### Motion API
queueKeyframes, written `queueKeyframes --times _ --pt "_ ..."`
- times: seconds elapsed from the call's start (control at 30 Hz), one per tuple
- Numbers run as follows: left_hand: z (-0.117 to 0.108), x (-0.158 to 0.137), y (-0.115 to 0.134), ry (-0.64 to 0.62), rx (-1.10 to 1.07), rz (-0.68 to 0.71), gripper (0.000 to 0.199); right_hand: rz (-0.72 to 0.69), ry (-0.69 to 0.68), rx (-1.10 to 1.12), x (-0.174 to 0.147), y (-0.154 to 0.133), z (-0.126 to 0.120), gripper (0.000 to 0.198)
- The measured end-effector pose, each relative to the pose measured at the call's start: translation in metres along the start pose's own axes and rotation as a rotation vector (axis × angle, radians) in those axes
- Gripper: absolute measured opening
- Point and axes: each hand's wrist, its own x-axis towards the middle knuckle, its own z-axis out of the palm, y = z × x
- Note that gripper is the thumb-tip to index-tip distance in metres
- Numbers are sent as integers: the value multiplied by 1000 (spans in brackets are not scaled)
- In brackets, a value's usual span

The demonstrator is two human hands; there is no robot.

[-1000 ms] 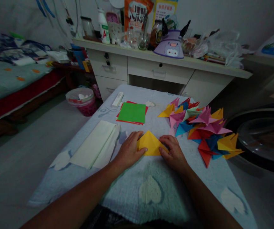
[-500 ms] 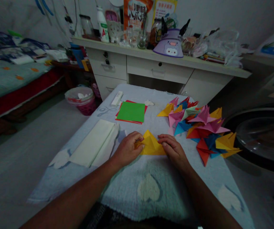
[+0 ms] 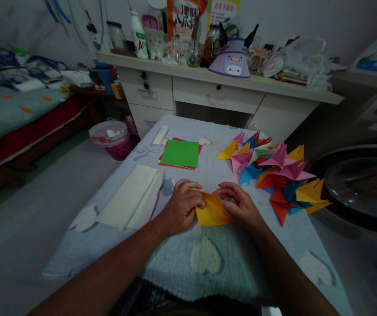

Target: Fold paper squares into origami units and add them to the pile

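Note:
A folded sheet of yellow origami paper is between my two hands, close above the cloth-covered table. My left hand is closed on its left part, with the fingers bent over the paper and hiding that end. At the right end, my right hand holds the paper with curled fingers and thumb. Beyond them lies a stack of square coloured sheets, green on top with red edges below. To the right is a pile of folded paper cranes in pink, red, blue, yellow and pale green.
A folded pale cloth or paper lies left of my hands. A small white box is near the far left corner of the table. A pink bin stands on the floor; a cluttered white desk is behind.
The yellow paper showed a raised peak and now shows a flatter, four-sided face, its near edge closer to me. My left hand has moved over more of the paper.

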Motion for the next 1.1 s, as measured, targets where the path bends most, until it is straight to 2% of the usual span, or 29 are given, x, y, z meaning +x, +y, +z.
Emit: queueKeyframes --times 0.13,0.23,0.33,0.5,0.63,0.7,0.77,0.93,1.0,1.1 --pt "0 1 1 4 12 -22 25 -19 -27 -81 0 -4 3 58" --pt "-1 2 4 24 4 -29 27 53 37 -85 1 0 7 42" --pt "-3 3 4 54 26 -52 31 79 126 49 3 7 8 33" --pt "-7 2 0 25 154 -91 30 88 250 168 5 14 5 56" --pt "-8 -2 1 2 243 6 29 99 285 221 6 13 7 81" --pt "-7 -4 3 -20 287 48 24 77 308 187 7 13 8 85" --pt "-7 -4 5 -49 323 80 18 45 334 106 7 14 8 79" --pt "-4 -1 0 -129 353 79 10 117 319 -213 5 14 1 33" --pt "-2 -1 -4 -177 342 38 10 102 322 -329 3 14 -3 29" --pt "-1 -3 -8 -238 324 -19 13 -15 330 -562 2 15 -9 27"
